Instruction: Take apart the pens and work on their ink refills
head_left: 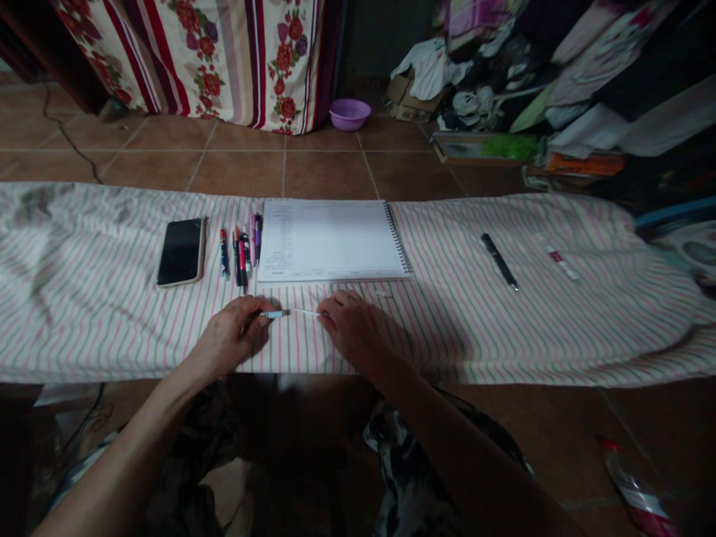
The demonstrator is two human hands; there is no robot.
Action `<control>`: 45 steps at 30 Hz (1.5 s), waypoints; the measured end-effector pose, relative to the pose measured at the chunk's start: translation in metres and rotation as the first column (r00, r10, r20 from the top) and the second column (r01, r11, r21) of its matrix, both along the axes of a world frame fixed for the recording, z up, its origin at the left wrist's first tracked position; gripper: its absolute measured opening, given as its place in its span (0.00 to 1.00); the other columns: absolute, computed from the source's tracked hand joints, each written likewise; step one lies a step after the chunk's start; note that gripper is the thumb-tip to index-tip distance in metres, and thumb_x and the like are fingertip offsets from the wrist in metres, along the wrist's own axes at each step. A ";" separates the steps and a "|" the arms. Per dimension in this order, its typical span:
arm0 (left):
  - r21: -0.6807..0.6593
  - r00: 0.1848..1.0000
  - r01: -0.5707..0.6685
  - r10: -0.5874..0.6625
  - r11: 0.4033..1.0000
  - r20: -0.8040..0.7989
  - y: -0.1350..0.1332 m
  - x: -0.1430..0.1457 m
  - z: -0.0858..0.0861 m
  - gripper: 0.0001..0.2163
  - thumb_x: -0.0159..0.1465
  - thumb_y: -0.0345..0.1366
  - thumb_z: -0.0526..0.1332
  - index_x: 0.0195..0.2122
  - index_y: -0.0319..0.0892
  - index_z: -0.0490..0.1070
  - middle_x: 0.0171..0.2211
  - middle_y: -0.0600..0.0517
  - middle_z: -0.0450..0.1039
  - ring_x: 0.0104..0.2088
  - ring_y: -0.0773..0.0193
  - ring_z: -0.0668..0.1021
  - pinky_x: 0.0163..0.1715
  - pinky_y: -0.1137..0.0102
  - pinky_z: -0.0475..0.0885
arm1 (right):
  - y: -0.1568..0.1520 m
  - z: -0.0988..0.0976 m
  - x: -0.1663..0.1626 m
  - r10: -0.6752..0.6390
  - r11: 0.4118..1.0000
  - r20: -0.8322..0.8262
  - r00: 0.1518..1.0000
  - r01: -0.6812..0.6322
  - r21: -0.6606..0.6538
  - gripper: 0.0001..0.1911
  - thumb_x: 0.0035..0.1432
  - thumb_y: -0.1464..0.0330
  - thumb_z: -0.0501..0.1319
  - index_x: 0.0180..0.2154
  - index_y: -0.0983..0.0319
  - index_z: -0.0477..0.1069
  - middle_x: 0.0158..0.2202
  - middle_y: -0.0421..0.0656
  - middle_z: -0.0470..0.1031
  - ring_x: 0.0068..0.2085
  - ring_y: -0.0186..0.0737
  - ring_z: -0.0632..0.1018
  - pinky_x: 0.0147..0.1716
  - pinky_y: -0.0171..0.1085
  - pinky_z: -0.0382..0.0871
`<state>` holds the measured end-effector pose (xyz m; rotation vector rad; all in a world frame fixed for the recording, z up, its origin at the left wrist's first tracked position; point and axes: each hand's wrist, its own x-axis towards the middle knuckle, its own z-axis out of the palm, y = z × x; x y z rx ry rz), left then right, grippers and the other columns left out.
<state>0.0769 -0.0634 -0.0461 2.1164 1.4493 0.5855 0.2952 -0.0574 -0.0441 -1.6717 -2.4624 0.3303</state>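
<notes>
My left hand (235, 332) is closed in a pinch on a short light-blue, pen-like piece (273, 315) with a dark end pointing right. Facing it across a small gap, a thin white stick (306, 312) is pinched in my right hand (353, 324). The two pieces are roughly in line and do not touch. Both hands rest low over the striped cloth, just in front of an open spiral notebook (341, 239) with a blank page. A small whitish scrap (383, 294) lies at the notebook's front edge.
Left of the notebook lie several pens (242, 257) and a dark-screened phone (182, 252). A black pen (500, 261) and a white stick with a red band (559, 259) lie to the right. The striped cloth (459, 328) covers the table. Beyond, a purple basin (350, 114) stands on the floor.
</notes>
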 end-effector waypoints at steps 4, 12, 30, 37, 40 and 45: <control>0.015 1.000 0.001 -0.001 1.000 -0.021 0.000 0.001 0.001 0.09 0.62 0.35 0.50 0.40 0.42 0.67 0.39 0.48 0.73 0.42 0.61 0.74 0.42 0.65 0.68 | 0.002 -0.004 0.001 0.012 0.999 -0.027 1.000 -0.011 0.035 0.06 0.58 0.70 0.54 0.31 0.61 0.70 0.33 0.44 0.71 0.37 0.40 0.69 0.32 0.36 0.58; 0.034 0.998 0.013 -0.011 0.999 -0.059 0.000 0.002 0.001 0.09 0.62 0.35 0.50 0.40 0.42 0.67 0.39 0.48 0.73 0.41 0.61 0.74 0.42 0.66 0.68 | 0.002 -0.001 0.004 0.092 0.992 -0.089 0.992 -0.085 0.090 0.07 0.58 0.70 0.54 0.31 0.62 0.71 0.30 0.46 0.72 0.37 0.42 0.67 0.37 0.39 0.58; 0.092 0.994 0.014 -0.004 0.996 -0.108 0.003 0.003 -0.003 0.10 0.61 0.34 0.51 0.41 0.43 0.67 0.39 0.48 0.72 0.41 0.60 0.74 0.41 0.65 0.69 | 0.005 -0.006 0.008 0.098 0.995 -0.308 0.946 -0.083 0.061 0.08 0.58 0.69 0.55 0.34 0.61 0.72 0.33 0.43 0.72 0.39 0.39 0.69 0.41 0.38 0.60; 0.086 0.995 0.014 -0.006 0.996 -0.096 0.002 0.005 -0.002 0.09 0.61 0.34 0.51 0.40 0.43 0.67 0.39 0.48 0.72 0.42 0.60 0.74 0.42 0.65 0.68 | 0.003 -0.004 0.006 0.125 0.989 -0.305 0.944 -0.095 0.114 0.08 0.58 0.70 0.55 0.33 0.61 0.72 0.32 0.43 0.72 0.37 0.40 0.68 0.39 0.38 0.60; 0.073 0.995 0.009 -0.001 0.997 -0.101 0.001 0.007 0.002 0.10 0.61 0.34 0.50 0.40 0.42 0.68 0.39 0.48 0.72 0.41 0.60 0.74 0.41 0.65 0.68 | 0.003 -0.003 0.005 0.130 0.988 -0.293 0.947 -0.099 0.119 0.08 0.58 0.70 0.55 0.33 0.61 0.72 0.32 0.42 0.71 0.38 0.39 0.68 0.39 0.38 0.60; 0.061 0.996 0.009 -0.004 0.998 -0.090 0.001 0.010 0.005 0.10 0.61 0.34 0.50 0.40 0.41 0.68 0.38 0.47 0.73 0.40 0.60 0.74 0.41 0.66 0.69 | 0.002 -0.003 0.004 0.135 0.988 -0.281 0.950 -0.106 0.115 0.08 0.58 0.69 0.55 0.33 0.60 0.72 0.31 0.43 0.71 0.37 0.39 0.68 0.39 0.38 0.60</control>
